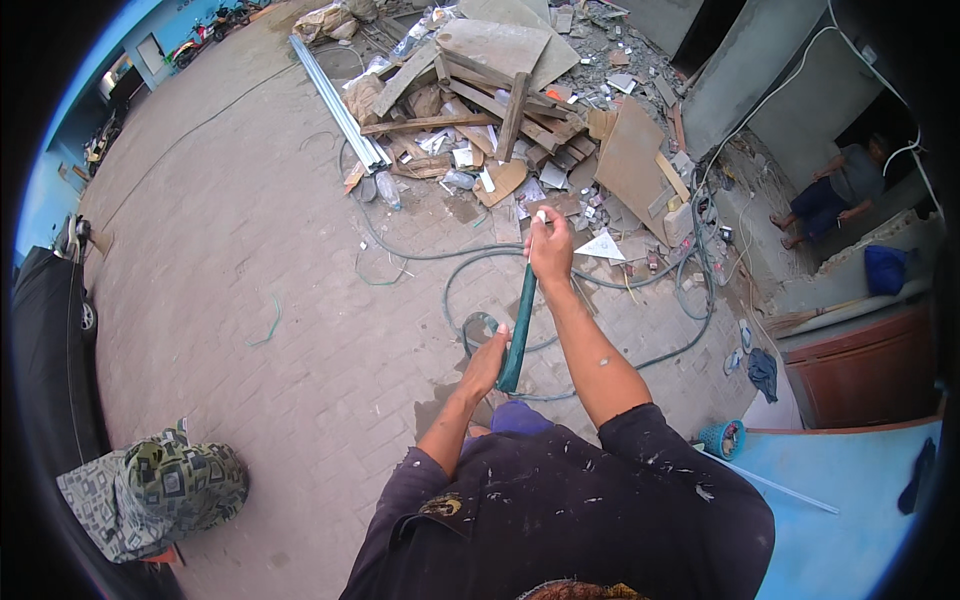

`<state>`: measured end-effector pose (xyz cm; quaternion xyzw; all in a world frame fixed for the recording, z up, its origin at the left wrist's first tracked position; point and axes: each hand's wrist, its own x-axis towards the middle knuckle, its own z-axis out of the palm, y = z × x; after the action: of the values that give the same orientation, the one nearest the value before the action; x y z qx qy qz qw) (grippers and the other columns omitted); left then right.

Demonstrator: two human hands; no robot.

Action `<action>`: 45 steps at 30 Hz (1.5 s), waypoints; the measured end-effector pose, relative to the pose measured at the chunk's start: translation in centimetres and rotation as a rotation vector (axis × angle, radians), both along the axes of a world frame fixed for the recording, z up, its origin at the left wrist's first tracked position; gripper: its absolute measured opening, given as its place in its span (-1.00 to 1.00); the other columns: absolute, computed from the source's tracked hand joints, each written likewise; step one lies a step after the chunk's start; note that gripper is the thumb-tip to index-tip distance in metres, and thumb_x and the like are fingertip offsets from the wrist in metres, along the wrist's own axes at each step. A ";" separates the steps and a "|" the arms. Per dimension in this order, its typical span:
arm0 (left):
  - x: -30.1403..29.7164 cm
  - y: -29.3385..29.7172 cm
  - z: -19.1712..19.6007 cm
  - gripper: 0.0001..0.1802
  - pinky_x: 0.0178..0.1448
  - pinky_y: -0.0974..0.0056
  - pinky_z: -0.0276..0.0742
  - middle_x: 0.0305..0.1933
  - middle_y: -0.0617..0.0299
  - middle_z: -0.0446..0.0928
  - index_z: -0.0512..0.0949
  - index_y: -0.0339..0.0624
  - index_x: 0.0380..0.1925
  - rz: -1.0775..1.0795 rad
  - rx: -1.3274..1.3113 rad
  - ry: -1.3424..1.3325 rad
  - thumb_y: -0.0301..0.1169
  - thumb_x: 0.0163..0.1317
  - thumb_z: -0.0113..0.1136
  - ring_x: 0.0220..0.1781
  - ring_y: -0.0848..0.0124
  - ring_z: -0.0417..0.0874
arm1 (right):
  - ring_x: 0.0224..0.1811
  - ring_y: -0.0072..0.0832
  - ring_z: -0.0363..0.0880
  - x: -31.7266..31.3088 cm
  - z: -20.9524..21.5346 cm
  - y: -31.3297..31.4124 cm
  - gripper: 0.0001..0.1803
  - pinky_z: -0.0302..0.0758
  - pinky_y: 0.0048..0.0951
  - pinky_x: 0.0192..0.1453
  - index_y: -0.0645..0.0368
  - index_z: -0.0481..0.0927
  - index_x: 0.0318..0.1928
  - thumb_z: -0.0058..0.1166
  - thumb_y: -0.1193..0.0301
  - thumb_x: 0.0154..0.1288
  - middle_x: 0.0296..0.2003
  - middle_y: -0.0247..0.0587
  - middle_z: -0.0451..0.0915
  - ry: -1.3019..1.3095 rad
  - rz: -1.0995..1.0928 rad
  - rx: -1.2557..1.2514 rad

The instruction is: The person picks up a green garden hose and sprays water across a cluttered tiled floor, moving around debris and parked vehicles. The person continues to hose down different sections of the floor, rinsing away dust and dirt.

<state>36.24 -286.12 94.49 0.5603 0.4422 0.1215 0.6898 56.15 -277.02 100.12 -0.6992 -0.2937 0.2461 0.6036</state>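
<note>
A long, narrow dark green thing (521, 325), like a furled umbrella or a rolled cloth, stands slantwise in front of my body. My right hand (550, 250) is closed round its far, thinner end, where a small white tip sticks out above the fingers. Lower down, my left hand (486, 366) grips beside its wider near end, thumb pointing up; its fingers are partly hidden. Beyond both hands, a dark hose (455, 255) lies in loops over the paving.
A rubble heap with broken boards (500, 50) and timber rises ahead. Metal channels (340, 105) lie left of it. A person (845, 185) sits at the right. Nearer stand a blue basket (722, 438) and sandals (740, 345); a patterned cloth cover (165, 490) is at lower left.
</note>
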 end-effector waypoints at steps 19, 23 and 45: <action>8.2 11.4 5.5 -0.50 0.11 0.29 0.54 -0.08 0.14 0.64 0.50 -0.40 0.12 -0.603 -0.426 -0.560 -0.21 0.36 0.28 -0.09 0.39 0.63 | -0.48 -0.37 0.66 13.3 6.6 7.7 -0.65 0.53 -0.26 -0.30 0.10 0.49 0.08 0.07 0.20 0.40 -0.54 -0.23 0.65 -0.088 -0.271 0.205; 9.9 11.4 4.8 -0.58 0.11 0.32 0.56 -0.12 0.18 0.65 0.58 -0.35 0.01 -0.516 -0.495 -0.459 -0.33 0.24 0.40 -0.08 0.41 0.66 | -0.52 -0.48 0.64 14.2 5.8 6.9 -0.65 0.56 -0.36 -0.44 0.11 0.45 0.15 0.00 0.23 0.48 -0.53 -0.26 0.61 0.112 -0.174 0.238; 5.0 18.7 0.4 -0.70 -0.28 0.40 0.40 -0.39 0.40 0.54 0.64 -0.27 -0.22 -0.303 0.110 -0.204 -0.23 0.45 0.15 -0.40 0.59 0.46 | -0.66 -0.71 0.24 20.9 2.7 17.6 -0.64 0.23 -0.64 -0.64 0.06 0.47 -0.27 0.03 0.04 0.50 -0.59 -0.49 0.33 0.839 0.183 0.224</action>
<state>41.20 -267.38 94.84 0.6421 0.2729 0.0964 0.7098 77.00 -259.41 102.80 -0.4402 -0.1087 0.5276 0.7184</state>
